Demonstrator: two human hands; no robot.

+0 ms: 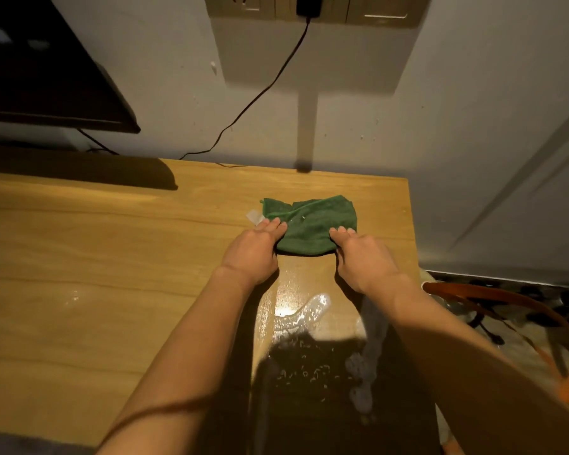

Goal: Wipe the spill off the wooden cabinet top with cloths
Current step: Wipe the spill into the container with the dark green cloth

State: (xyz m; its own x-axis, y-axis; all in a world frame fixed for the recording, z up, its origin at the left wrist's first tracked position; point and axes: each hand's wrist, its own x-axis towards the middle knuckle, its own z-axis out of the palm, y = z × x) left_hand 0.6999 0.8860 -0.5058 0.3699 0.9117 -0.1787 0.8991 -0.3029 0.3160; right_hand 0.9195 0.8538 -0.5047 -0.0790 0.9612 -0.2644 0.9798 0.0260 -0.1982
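A green cloth (309, 224) lies flat on the wooden cabinet top (96, 257), near its far right corner. My left hand (252, 249) presses on the cloth's near left edge, fingers together. My right hand (363, 254) presses on its near right edge. A shiny wet spill (304, 313) spreads on the wood just behind my hands, running toward me into shadow with scattered droplets (306, 369). A grey cloth (370, 349) hangs under my right forearm along the spill's right side.
A dark monitor (46, 77) stands at the far left. A black cable (260, 93) drops from a wall socket (306, 4) to the cabinet's back edge. A small clear tag (255, 216) lies left of the green cloth. An orange-rimmed object (506, 307) sits beyond the cabinet's right edge.
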